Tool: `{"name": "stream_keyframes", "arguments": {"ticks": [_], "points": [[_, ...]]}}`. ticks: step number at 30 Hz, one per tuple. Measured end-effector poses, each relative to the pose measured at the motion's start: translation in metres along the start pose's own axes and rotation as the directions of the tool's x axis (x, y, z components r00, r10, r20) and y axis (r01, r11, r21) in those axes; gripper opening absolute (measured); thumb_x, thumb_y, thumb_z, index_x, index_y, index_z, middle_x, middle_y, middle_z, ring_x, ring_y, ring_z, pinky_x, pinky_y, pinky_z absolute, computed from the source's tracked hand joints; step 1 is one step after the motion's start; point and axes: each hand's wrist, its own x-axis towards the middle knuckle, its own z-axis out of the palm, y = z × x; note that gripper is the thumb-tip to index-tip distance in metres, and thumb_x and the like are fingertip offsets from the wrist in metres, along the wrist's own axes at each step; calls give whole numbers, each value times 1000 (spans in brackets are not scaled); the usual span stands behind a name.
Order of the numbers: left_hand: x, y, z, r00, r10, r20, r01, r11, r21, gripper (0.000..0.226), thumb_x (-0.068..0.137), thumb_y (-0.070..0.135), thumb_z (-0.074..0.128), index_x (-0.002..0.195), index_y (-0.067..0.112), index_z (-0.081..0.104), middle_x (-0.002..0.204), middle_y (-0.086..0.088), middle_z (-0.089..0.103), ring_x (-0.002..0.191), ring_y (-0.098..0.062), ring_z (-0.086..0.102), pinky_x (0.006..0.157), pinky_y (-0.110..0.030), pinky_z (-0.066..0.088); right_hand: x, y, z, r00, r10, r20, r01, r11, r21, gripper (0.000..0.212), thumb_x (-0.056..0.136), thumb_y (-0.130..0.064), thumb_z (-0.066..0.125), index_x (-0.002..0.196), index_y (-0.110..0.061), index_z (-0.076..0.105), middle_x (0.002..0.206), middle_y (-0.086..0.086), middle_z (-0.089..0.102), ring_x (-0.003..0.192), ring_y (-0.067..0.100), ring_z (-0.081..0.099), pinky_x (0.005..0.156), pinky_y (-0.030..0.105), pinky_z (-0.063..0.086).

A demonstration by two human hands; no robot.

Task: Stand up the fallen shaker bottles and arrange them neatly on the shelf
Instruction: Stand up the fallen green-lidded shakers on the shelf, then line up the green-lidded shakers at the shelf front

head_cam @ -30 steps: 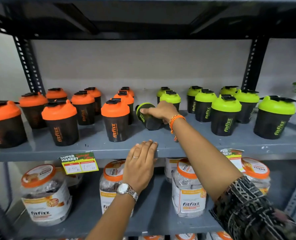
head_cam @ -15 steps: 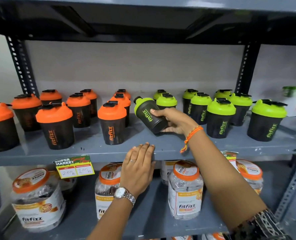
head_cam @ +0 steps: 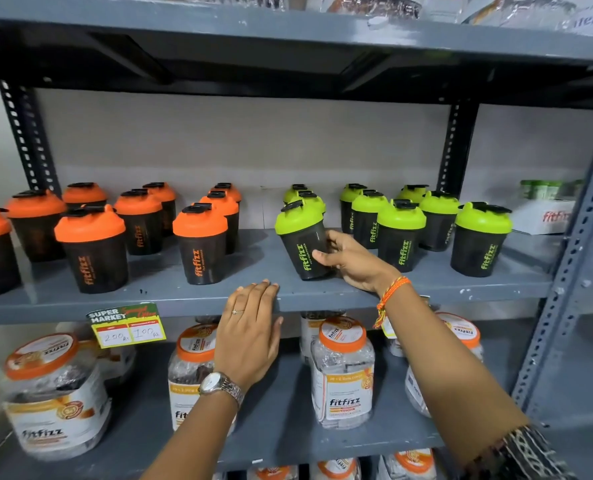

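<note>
My right hand [head_cam: 348,259] grips a green-lidded black shaker bottle [head_cam: 300,239] near its base, holding it almost upright with a slight leftward lean on the grey middle shelf [head_cam: 253,296]. Several other green-lidded shakers [head_cam: 400,237] stand upright to its right and behind it. Several orange-lidded shakers [head_cam: 201,242] stand upright on the left half of the shelf. My left hand [head_cam: 250,327] rests flat with fingers over the shelf's front edge, holding nothing.
A yellow price tag [head_cam: 127,325] hangs from the shelf's front edge. Clear jars with orange lids [head_cam: 343,368] fill the lower shelf. A white box [head_cam: 547,214] sits at the far right. A perforated grey upright [head_cam: 572,258] borders the right side.
My right hand has lifted the green shaker from lying on its side, through a tilt, to nearly upright at the shelf's front. My left hand stays on the edge.
</note>
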Motion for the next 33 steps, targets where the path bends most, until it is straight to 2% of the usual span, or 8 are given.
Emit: {"name": "stream_keyframes", "arguments": {"ticks": [8, 14, 17, 20, 22, 27, 30, 33], "points": [[-1, 3, -13, 996, -7, 84, 8, 1000, -14, 57, 89, 31, 56, 142, 13, 45, 144, -8, 52, 131, -27, 47, 121, -41, 24, -13, -7, -12, 998, 37, 54, -30, 993, -117, 39, 93, 7, 57, 120, -20, 54, 121, 0, 64, 118, 20, 60, 95, 25, 53], [0, 7, -20, 995, -29, 93, 33, 999, -42, 54, 91, 35, 54, 140, 14, 47, 142, -6, 54, 130, -25, 47, 121, -39, 23, -29, -14, -15, 997, 31, 68, -17, 980, -199, 55, 93, 8, 57, 140, -15, 42, 122, -2, 61, 125, 21, 56, 91, 22, 54], [5, 12, -26, 992, -76, 102, 85, 993, -83, 47, 95, 42, 47, 134, 18, 51, 134, -2, 58, 124, -23, 51, 116, -37, 30, -48, -14, -25, 1000, 4, 29, 6, 940, -342, 72, 93, 1, 61, 153, -16, 26, 140, 4, 51, 128, 17, 52, 96, 30, 52], [24, 20, -38, 967, -224, 123, 240, 960, -145, 40, 95, 50, 43, 118, 22, 61, 114, 1, 66, 107, -24, 58, 95, -40, 44, -73, -13, -41, 979, -174, -105, 115, 901, -419, 62, 90, -10, 69, 145, -21, 42, 138, 8, 55, 126, 20, 56, 96, 37, 54], [45, 18, -44, 943, -276, 185, 306, 939, -158, 38, 93, 49, 48, 114, 21, 65, 110, -3, 69, 104, -29, 61, 87, -42, 48, -90, -12, -53, 894, -356, -273, 250, 901, -354, 42, 87, -11, 72, 126, -22, 58, 122, 7, 66, 110, 13, 65, 93, 35, 56], [102, 3, -31, 827, -210, 521, 490, 722, -488, 57, 90, 24, 67, 142, 15, 44, 127, -4, 61, 108, -25, 64, 99, -43, 49, -104, 4, -96, 617, -390, -684, 260, 921, -290, 28, 86, -24, 74, 109, -18, 60, 98, 6, 68, 92, 22, 67, 84, 34, 55], [122, 2, -18, 748, -67, 661, 605, 478, -637, 70, 89, 5, 67, 148, 17, 32, 132, -10, 58, 110, -16, 63, 100, -35, 52, -92, 10, -117, 703, -302, -644, 109, 940, -322, 55, 86, -34, 74, 131, -11, 51, 116, 10, 63, 109, 26, 63, 97, 35, 52], [133, -1, -10, 701, 35, 712, 652, 374, -660, 71, 88, -2, 65, 148, 17, 32, 132, -11, 60, 112, -13, 64, 92, -23, 54, -77, 0, -124, 822, -174, -542, 24, 962, -273, 75, 92, -41, 64, 150, -9, 30, 133, 7, 49, 123, 19, 52, 107, 34, 42]]}}
